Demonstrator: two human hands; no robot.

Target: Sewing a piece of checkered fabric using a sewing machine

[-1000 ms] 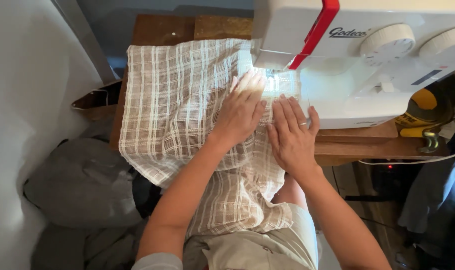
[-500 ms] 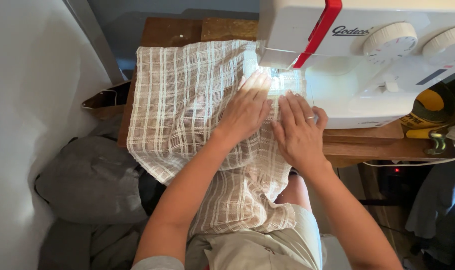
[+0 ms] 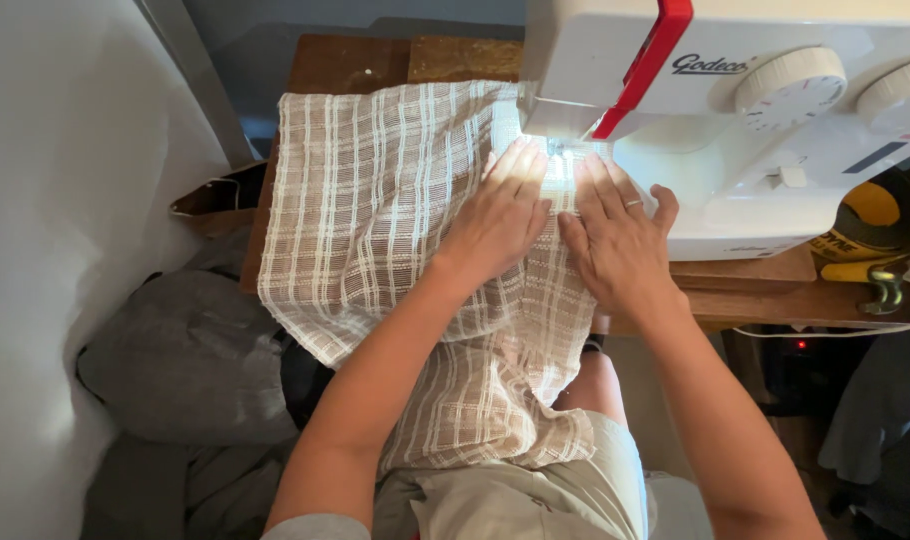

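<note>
**Both hands flat on checked cloth at the needle**

The left hand (image 3: 500, 215) lies palm down with its grip spread, fingers together and pressed onto the checked cloth (image 3: 375, 220); the right hand (image 3: 615, 240) lies just beside it, likewise spread flat on the cloth, a ring on one finger; neither hand pinches anything. The fingertips of both point away from the body toward the lit spot under the head of the white sewing machine (image 3: 765, 120); the needle itself is too glared to make out. The cloth passes under both palms; beyond the left hand it spreads wide over the wooden worktop (image 3: 355, 60); toward the body it spills off the edge and hangs into the person's lap. Past the right hand, on the far side of the machine, a yellow roll of tape (image 3: 870, 215) sits on the worktop; out beyond the left hand, lower down, lies a heap of grey fabric (image 3: 185, 350).

As a judgement: the fingertips sit very near the needle area, so a small push too far could bring them under it; the weight of the hanging cloth could drag the seam off line; uneven pressure between the two palms could pucker or skew the weave.
</note>
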